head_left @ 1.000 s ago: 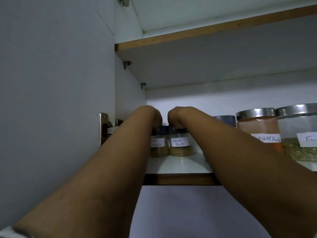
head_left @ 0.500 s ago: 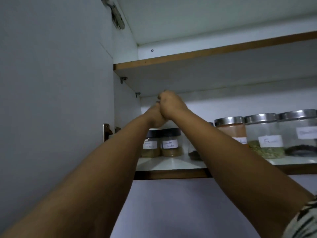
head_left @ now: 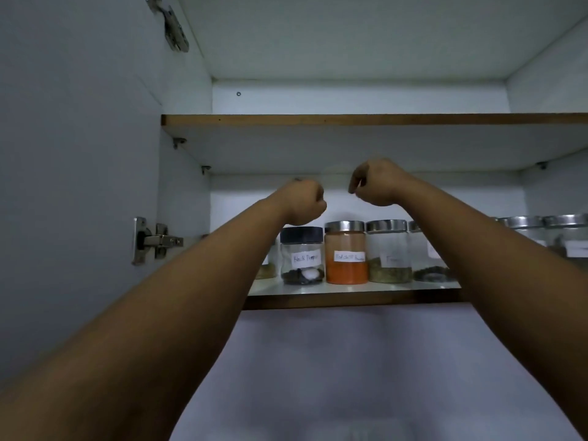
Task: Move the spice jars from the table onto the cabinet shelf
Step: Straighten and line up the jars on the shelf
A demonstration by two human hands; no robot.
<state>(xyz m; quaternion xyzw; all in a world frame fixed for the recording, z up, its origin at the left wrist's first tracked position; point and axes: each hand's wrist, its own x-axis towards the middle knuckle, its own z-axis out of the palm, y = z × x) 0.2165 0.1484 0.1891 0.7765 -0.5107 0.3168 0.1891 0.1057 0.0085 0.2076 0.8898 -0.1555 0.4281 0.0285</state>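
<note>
Jars: we see a black-lidded jar labelled "Black Pepper" and steel-lidded orange powder jar upright on the cabinet shelf.
Grip: our left hand and right hand hover curled, holding nothing.

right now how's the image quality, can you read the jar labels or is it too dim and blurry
Head view: dim, bluish light, shelf underside in shadow. The black pepper jar label reads fairly well; the red chilli jar label is soft, those further right too blurred. Wide-angle distortion stretches both forearms; left hand and right hand look slightly smeared.
</note>
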